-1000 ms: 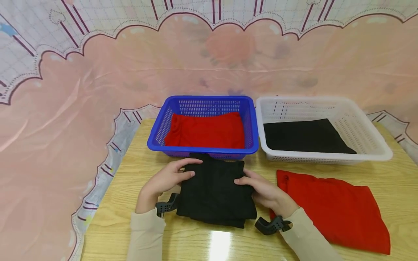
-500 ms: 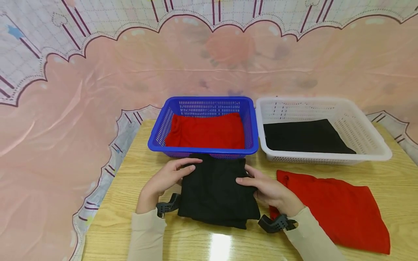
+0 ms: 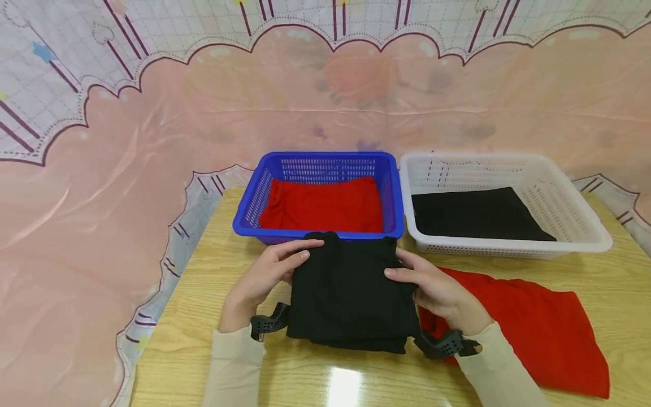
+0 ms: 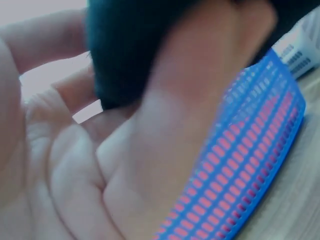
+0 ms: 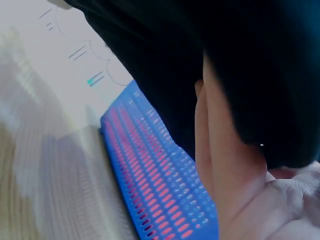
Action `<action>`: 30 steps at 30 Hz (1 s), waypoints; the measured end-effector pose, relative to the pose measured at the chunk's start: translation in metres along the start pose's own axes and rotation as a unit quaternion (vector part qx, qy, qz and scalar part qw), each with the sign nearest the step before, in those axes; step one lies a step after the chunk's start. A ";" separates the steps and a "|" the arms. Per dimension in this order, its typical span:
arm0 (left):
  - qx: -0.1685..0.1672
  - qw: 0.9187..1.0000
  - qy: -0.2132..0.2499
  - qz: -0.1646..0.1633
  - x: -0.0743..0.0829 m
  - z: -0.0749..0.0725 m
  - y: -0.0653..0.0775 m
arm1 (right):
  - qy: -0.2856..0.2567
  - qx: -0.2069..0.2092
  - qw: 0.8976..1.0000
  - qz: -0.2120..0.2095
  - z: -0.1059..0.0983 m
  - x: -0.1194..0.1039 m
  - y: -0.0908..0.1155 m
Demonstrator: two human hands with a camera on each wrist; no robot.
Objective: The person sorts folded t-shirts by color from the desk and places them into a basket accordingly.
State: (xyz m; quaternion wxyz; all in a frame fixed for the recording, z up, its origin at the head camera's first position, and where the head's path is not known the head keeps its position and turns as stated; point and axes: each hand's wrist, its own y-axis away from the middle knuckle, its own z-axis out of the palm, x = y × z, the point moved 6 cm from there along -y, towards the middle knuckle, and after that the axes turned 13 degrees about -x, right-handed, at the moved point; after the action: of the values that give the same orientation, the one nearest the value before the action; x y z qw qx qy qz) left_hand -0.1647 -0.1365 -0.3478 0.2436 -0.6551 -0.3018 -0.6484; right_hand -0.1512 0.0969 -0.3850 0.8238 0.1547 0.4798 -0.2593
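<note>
A folded black cloth (image 3: 353,294) is held between both hands in front of the blue basket, its far edge overlapping the basket's near rim in the head view. My left hand (image 3: 264,277) grips its left side, thumb on top and other fingers around the edge. On the right side, my right hand (image 3: 439,291) pinches it, thumb above and fingers underneath. Seen from the right wrist, fingers (image 5: 232,150) reach under the dark fabric (image 5: 150,65). In the left wrist view, the cloth (image 4: 125,50) lies between thumb and fingers.
The blue basket (image 3: 317,233) contains a folded red cloth (image 3: 325,206). Beside it stands a white basket (image 3: 513,244) with a folded black cloth (image 3: 473,212) inside. Another red cloth (image 3: 539,328) lies on the wooden table (image 3: 178,316) at right, partly behind my right forearm. A patterned curtain hangs behind.
Both hands have carried the black cloth a little to the right and up in the head view, toward the blue basket. The grip looks the same, and the baskets have stayed put.
</note>
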 end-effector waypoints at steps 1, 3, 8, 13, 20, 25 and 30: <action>0.001 1.000 0.004 0.008 0.001 0.002 -0.002 | -0.006 0.001 1.000 -0.005 0.000 -0.002 0.002; 0.006 1.000 0.005 0.022 0.004 0.005 -0.005 | -0.022 0.014 1.000 -0.014 -0.002 -0.005 0.006; 0.001 0.998 0.032 0.060 0.013 0.012 -0.015 | -0.082 0.055 0.994 -0.056 -0.009 -0.012 0.015; -0.025 0.999 0.011 0.031 0.017 0.022 -0.024 | -0.116 0.098 0.983 -0.101 -0.014 -0.016 0.017; -0.031 0.998 -0.056 -0.010 0.023 0.030 -0.037 | -0.129 0.216 0.965 -0.079 -0.021 -0.016 0.034; -0.042 0.999 -0.013 0.029 0.033 0.035 -0.048 | -0.181 0.207 0.956 -0.106 -0.021 -0.023 0.034; -0.027 0.997 0.030 0.063 0.042 0.038 -0.055 | -0.284 0.179 0.928 -0.159 -0.022 -0.029 0.033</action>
State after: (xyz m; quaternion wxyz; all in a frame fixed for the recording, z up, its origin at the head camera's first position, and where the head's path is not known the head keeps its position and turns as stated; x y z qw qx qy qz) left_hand -0.1779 -0.0681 -0.3111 0.2748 -0.6594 -0.2351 -0.6591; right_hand -0.1601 0.1429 -0.3706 0.8320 0.1415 0.1897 -0.5018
